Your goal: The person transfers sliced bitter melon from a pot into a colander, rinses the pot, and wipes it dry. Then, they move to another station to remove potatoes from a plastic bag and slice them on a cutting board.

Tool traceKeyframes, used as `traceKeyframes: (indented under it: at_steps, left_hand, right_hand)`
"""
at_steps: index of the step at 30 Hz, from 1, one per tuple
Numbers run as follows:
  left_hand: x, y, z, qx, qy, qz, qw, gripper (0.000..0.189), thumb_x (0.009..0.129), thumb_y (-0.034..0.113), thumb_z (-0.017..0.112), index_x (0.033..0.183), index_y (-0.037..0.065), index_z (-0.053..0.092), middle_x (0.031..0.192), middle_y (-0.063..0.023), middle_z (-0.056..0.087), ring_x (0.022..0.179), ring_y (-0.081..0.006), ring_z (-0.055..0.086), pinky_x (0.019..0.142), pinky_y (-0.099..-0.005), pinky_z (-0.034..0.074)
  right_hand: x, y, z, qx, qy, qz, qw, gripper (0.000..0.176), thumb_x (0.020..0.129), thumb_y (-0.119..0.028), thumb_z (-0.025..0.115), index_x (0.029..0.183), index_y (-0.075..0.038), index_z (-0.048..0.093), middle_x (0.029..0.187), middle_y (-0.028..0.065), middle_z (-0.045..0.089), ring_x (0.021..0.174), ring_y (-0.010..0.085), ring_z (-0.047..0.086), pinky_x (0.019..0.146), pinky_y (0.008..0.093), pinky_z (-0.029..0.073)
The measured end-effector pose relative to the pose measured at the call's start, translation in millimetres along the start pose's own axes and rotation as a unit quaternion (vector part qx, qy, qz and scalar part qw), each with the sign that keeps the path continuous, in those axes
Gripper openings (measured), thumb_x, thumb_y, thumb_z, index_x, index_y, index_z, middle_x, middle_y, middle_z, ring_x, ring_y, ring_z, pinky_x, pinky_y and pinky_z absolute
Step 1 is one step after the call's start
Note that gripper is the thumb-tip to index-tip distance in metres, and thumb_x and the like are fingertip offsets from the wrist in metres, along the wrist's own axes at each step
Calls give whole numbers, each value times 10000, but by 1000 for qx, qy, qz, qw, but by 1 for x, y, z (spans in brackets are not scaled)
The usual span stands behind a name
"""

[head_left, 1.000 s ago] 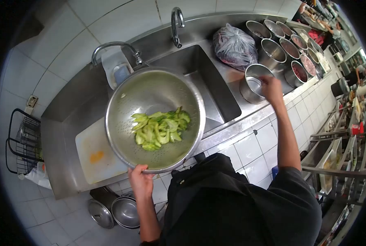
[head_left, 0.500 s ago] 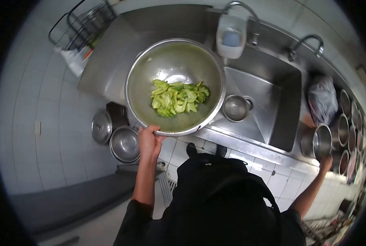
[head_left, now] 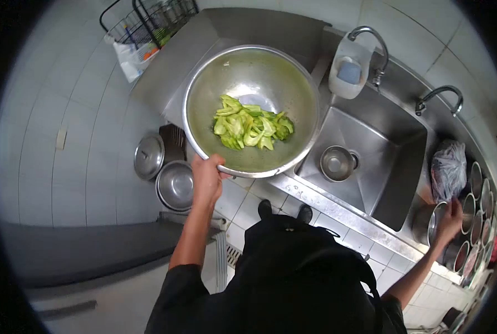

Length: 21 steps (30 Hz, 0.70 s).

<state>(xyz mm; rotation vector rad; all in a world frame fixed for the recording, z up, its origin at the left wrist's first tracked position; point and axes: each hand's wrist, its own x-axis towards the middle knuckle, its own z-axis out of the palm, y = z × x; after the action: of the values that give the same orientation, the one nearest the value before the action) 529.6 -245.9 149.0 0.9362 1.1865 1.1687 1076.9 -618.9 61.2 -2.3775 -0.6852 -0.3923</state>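
A wide steel bowl (head_left: pixel 204 72) tilts toward the camera, with green leafy vegetables (head_left: pixel 251 127) on its bottom. My left hand (head_left: pixel 206 177) grips the bowl's near rim, fingers wrapped over the edge. At the far right, my right hand (head_left: pixel 450 221) is at the rim of a steel pot (head_left: pixel 425 224), close to a clear plastic bag (head_left: pixel 449 170). Its fingers are small and partly hidden, so its hold on the pot cannot be made out.
A steel sink (head_left: pixel 365 139) holds a small round bowl (head_left: pixel 336 162). Two faucets and a white plastic container (head_left: pixel 348 78) stand along its back. Several metal containers line the right end. A wire basket, a lid (head_left: pixel 148 156) and another bowl (head_left: pixel 177 185) are at left.
The view has turned and shifted. My right hand has moved from the near side of the pot up to its far side, near the bag. My left hand still holds the bowl.
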Motion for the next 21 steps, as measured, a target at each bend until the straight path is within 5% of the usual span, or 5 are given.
traceKeyframes:
  at_steps: [6,10,14,19,21]
  left_hand:
    - [-16,-8,64,26,-99,-90,991,441,770,-55,542,1207,-1,529,975,-99,625,694,-192,652,443,-295,532]
    - [-49,-8,74,3,-206,-151,967,488,800,-48,542,1283,-25,478,1139,-160,623,952,-280,690,668,-397,624]
    - [-27,-91,148,9,-260,-221,940,402,751,-5,616,1150,-24,569,1001,-154,630,813,-297,681,570,-395,600]
    - [-49,-85,125,73,-241,-257,933,347,773,-7,616,1114,-51,573,986,-133,649,849,-282,683,656,-436,597]
    - [-24,-92,95,39,-254,-291,922,375,781,-27,581,1154,-52,557,1040,-137,644,878,-299,686,675,-460,608]
  right_hand:
    - [-62,-270,42,408,-297,168,847,859,916,-439,709,1529,15,313,1052,154,669,705,140,646,588,274,499]
    - [-115,-255,95,515,-219,177,810,499,905,-186,665,1310,58,505,1080,162,663,814,212,667,608,310,550]
    - [-83,-189,70,524,-219,340,750,270,783,49,538,1049,56,578,867,118,640,725,221,659,563,343,534]
    - [-110,-185,57,356,-215,279,865,305,818,8,579,1114,82,590,892,127,688,719,194,663,559,344,526]
    - [-128,-214,63,429,-235,308,816,276,901,-154,670,1070,59,617,818,110,679,727,181,666,562,327,519]
